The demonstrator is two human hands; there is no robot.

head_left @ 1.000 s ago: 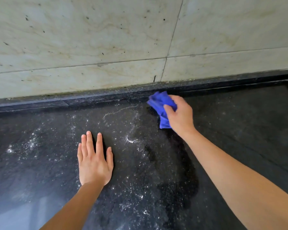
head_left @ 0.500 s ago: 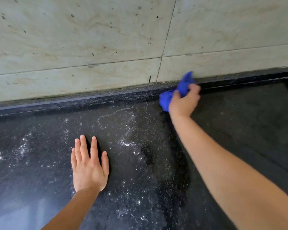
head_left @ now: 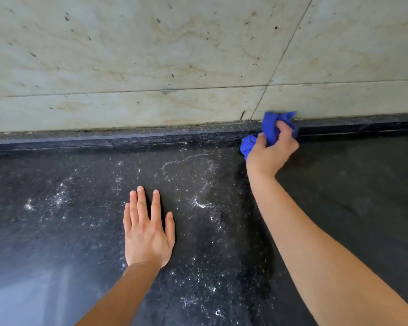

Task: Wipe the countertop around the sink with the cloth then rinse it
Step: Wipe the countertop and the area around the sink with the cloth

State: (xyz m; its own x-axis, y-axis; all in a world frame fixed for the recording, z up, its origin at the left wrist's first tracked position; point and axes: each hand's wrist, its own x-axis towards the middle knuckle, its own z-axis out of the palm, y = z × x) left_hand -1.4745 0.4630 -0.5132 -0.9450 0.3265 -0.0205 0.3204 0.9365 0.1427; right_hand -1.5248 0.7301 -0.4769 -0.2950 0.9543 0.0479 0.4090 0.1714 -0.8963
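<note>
The person leans over a black speckled counter [head_left: 353, 198]. A low dark ledge [head_left: 151, 136] runs along its back edge, under the pale stone wall [head_left: 151, 55].

The right hand [head_left: 270, 154] is up against that ledge, its fingers curled tight round a bunched blue cloth [head_left: 272, 124]. The cloth is pressed onto the ledge. Its top corner pokes up to touch the foot of the wall, and a lower fold hangs out beside the thumb, down onto the counter just in front of the ledge. A vertical joint in the wall [head_left: 285, 50] comes down to the ledge just beside the cloth.

The left hand [head_left: 147, 234] lies flat on the counter, well forward of the ledge. It is palm down, with its fingers straight and pointing towards the ledge, and it holds nothing.

Between this hand and the ledge the counter is dusted with white specks and smears [head_left: 203, 203]. A darker, wet-looking streak [head_left: 252, 234] runs forward from the ledge below the cloth, under the right forearm. On the far side of that forearm the counter looks duller and plainer.
</note>
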